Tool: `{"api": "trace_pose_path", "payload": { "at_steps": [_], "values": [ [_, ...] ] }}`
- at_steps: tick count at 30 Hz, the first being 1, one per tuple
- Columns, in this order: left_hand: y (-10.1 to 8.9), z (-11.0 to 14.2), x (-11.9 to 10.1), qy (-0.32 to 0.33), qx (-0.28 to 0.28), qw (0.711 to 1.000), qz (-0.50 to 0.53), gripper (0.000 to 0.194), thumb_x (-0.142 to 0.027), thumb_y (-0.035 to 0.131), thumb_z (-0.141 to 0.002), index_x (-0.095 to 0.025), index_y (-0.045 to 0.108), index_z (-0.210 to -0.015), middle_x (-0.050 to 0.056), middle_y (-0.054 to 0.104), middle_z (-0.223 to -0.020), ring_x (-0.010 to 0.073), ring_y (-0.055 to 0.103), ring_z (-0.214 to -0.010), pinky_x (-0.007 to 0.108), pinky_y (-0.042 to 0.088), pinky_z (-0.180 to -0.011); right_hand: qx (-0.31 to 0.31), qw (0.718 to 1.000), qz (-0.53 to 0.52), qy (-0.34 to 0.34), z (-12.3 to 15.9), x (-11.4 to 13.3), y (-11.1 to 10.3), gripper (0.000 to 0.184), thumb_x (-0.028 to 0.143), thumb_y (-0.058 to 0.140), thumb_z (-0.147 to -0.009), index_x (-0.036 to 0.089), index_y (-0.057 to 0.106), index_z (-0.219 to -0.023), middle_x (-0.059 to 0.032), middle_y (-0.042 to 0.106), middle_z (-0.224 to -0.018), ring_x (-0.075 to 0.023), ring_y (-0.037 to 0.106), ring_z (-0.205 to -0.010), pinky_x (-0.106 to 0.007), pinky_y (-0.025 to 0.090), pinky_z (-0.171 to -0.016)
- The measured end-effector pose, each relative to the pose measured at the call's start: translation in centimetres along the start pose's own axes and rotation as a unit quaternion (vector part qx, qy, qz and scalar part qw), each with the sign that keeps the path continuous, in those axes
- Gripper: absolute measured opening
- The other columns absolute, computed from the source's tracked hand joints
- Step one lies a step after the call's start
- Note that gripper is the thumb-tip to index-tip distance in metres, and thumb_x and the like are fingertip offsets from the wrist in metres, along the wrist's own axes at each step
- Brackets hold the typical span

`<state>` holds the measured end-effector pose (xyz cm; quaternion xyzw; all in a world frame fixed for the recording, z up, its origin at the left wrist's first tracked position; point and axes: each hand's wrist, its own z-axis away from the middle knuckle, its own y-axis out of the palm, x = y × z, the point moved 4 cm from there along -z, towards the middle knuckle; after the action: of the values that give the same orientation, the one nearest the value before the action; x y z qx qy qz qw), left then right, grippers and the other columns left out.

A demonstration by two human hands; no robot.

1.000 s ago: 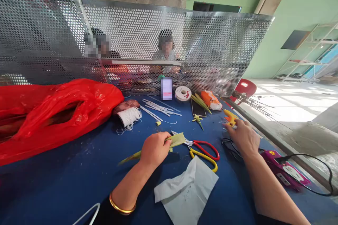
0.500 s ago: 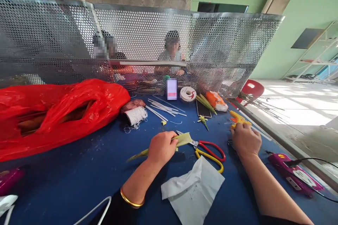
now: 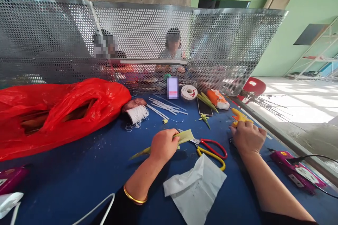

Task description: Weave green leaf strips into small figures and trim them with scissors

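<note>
My left hand (image 3: 163,145) is closed around a folded yellow-green leaf strip (image 3: 185,135) whose pointed end sticks out to the left over the blue table (image 3: 79,175). My right hand (image 3: 248,137) is closed on the handle of a yellow glue gun (image 3: 239,116) lying near the table's right edge. Between the two hands lie scissors (image 3: 211,149) with one red and one yellow handle. A crumpled white paper (image 3: 195,190) lies in front of them.
A big red plastic bag (image 3: 58,112) fills the left side. At the back are white thread (image 3: 136,114), white sticks (image 3: 165,107), a tape roll (image 3: 189,92), a phone (image 3: 172,87) and green leaf strips (image 3: 207,101). A magenta device (image 3: 298,171) with a black cable lies right. People sit behind the perforated metal screen (image 3: 148,38).
My right hand has gone from reaching with spread fingers to closing on the yellow glue gun. My left hand stays on the leaf strip. The view has shifted slightly.
</note>
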<state>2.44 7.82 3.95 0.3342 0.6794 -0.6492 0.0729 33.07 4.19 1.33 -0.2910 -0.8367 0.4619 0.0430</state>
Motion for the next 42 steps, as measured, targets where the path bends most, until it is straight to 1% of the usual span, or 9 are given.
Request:
{"api": "trace_pose_path", "payload": {
  "at_steps": [5, 6, 8, 11, 14, 21, 29, 37, 42],
  "values": [
    [-0.3, 0.0, 0.2, -0.024, -0.024, 0.999, 0.042, 0.014, -0.023, 0.059, -0.081, -0.024, 0.067, -0.093, 0.004, 0.075, -0.087, 0.0216, 0.066, -0.078, 0.028, 0.037, -0.064, -0.014, 0.962, -0.271, 0.025, -0.3, 2.8, -3.8, 0.044, 0.050, 0.048, -0.090, 0.013, 0.064, -0.107, -0.0160, 0.067, -0.097, -0.0293, 0.059, -0.089, -0.038, 0.037, -0.076],
    [-0.4, 0.0, 0.1, -0.019, -0.028, 0.999, 0.042, 0.012, -0.024, 0.058, -0.082, -0.024, 0.066, -0.091, 0.004, 0.074, -0.085, 0.0209, 0.066, -0.077, 0.028, 0.037, -0.064, 0.034, 0.925, -0.378, 0.025, -0.3, 4.2, -4.6, 0.043, 0.052, 0.049, -0.089, 0.015, 0.064, -0.106, -0.0125, 0.068, -0.095, -0.0269, 0.060, -0.085, -0.036, 0.039, -0.074],
    [-0.4, 0.0, 0.0, -0.010, -0.028, 0.999, 0.040, 0.009, -0.024, 0.058, -0.082, -0.024, 0.066, -0.087, 0.003, 0.073, -0.082, 0.0196, 0.064, -0.074, 0.027, 0.035, -0.063, 0.170, 0.798, -0.578, 0.000, 0.3, 7.9, -5.9, 0.043, 0.055, 0.054, -0.082, 0.017, 0.065, -0.101, -0.0087, 0.070, -0.090, -0.0235, 0.062, -0.082, -0.034, 0.044, -0.071],
    [-0.5, 0.1, 0.0, -0.007, -0.023, 0.999, 0.049, 0.009, -0.024, 0.057, -0.082, -0.024, 0.065, -0.083, 0.001, 0.071, -0.079, 0.0177, 0.062, -0.072, 0.026, 0.034, -0.061, 0.343, 0.619, -0.706, 0.007, 2.1, 12.5, -6.7, 0.045, 0.053, 0.067, -0.068, 0.017, 0.062, -0.095, -0.0035, 0.067, -0.073, -0.0196, 0.060, -0.066, -0.030, 0.045, -0.059],
    [-0.4, 0.1, 0.1, -0.012, -0.018, 0.997, 0.070, 0.014, -0.025, 0.054, -0.084, -0.023, 0.066, -0.079, 0.000, 0.070, -0.075, 0.0160, 0.060, -0.068, 0.025, 0.034, -0.061, 0.382, 0.553, -0.740, 0.028, 3.6, 14.1, -6.2, 0.033, 0.042, 0.072, -0.065, 0.017, 0.061, -0.083, -0.0003, 0.065, -0.068, -0.0155, 0.058, -0.060, -0.027, 0.043, -0.056],
    [0.0, -0.1, 0.1, -0.044, -0.007, 0.995, 0.092, 0.020, -0.028, 0.050, -0.086, -0.023, 0.066, -0.075, -0.001, 0.066, -0.069, 0.0144, 0.055, -0.064, 0.025, 0.033, -0.060, 0.357, 0.547, -0.755, 0.061, 4.2, 13.1, -4.3, 0.023, 0.040, 0.068, -0.072, 0.017, 0.066, -0.076, 0.0013, 0.062, -0.060, -0.0137, 0.054, -0.054, -0.025, 0.041, -0.053],
    [0.7, 0.7, -1.2, 0.003, -0.032, 0.999, 0.034, 0.020, -0.028, 0.049, -0.090, -0.022, 0.066, -0.081, 0.000, 0.069, -0.072, 0.0146, 0.059, -0.066, 0.025, 0.034, -0.064, 0.339, 0.639, -0.690, 0.029, 4.4, 12.9, -4.5, 0.019, 0.036, 0.065, -0.075, 0.020, 0.062, -0.066, 0.0023, 0.059, -0.054, -0.0151, 0.055, -0.052, -0.025, 0.040, -0.050],
    [0.1, 0.6, -0.9, -0.019, -0.065, 0.997, 0.047, 0.021, -0.030, 0.049, -0.090, -0.022, 0.066, -0.080, 0.000, 0.070, -0.073, 0.0144, 0.060, -0.065, 0.024, 0.034, -0.062, 0.294, 0.577, -0.760, 0.053, 3.9, 12.6, -5.1, 0.022, 0.043, 0.058, -0.082, 0.021, 0.063, -0.086, -0.0009, 0.067, -0.072, -0.0176, 0.062, -0.063, -0.027, 0.050, -0.055],
    [0.2, 0.7, -0.8, -0.053, -0.092, 0.992, 0.061, 0.020, -0.031, 0.052, -0.087, -0.021, 0.066, -0.076, 0.001, 0.070, -0.072, 0.0148, 0.058, -0.063, 0.025, 0.034, -0.062, 0.389, 0.543, -0.738, 0.095, 4.6, 13.0, -5.0, 0.025, 0.036, 0.074, -0.067, 0.019, 0.063, -0.082, -0.0010, 0.068, -0.069, -0.0163, 0.062, -0.059, -0.023, 0.045, -0.047]
  ]
}}
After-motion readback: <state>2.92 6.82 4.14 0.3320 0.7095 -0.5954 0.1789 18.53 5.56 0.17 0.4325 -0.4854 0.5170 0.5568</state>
